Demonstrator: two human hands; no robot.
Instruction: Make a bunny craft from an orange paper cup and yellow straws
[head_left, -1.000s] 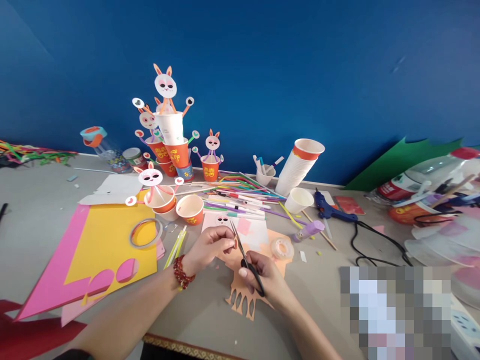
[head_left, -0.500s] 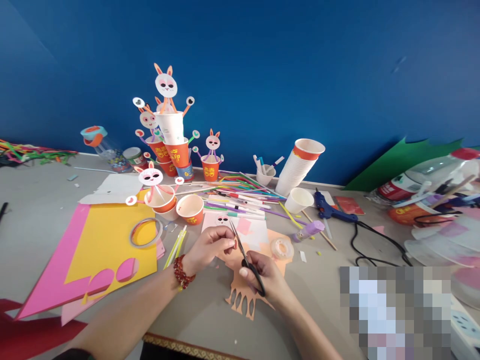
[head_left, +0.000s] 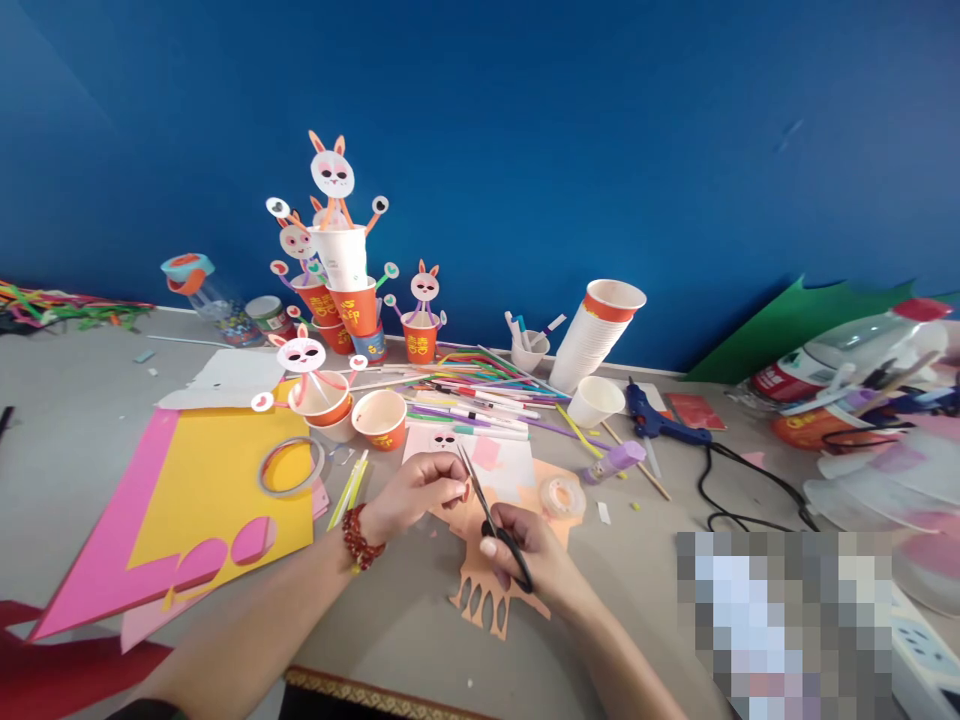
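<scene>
My left hand [head_left: 416,495], a red beaded bracelet at its wrist, pinches a tiny orange-red paper piece [head_left: 466,491] between thumb and fingertips. Most of that piece is hidden by the fingers. Black-handled scissors [head_left: 478,490] are gripped in my right hand [head_left: 534,548], their blades pointing up and away, right beside the left fingertips. Whether the blades touch the piece I cannot tell. Beneath both hands lies a peach paper sheet [head_left: 474,545] with several almond-shaped cutouts along its near edge. A white sheet [head_left: 517,470] with a drawn rabbit face [head_left: 444,441] is just beyond.
Paper-cup rabbits [head_left: 319,395] stand at back left, near an uncapped paper cup [head_left: 380,418]. Yellow card [head_left: 225,460] and a tape roll [head_left: 291,467] lie left. Rightward are a clear tape roll [head_left: 562,497], glue stick [head_left: 615,462], stacked cups [head_left: 592,335] and glue gun [head_left: 660,420].
The view has shifted very slightly. Both hands keep nearly the same pose, with the scissors still close to the left fingertips.
</scene>
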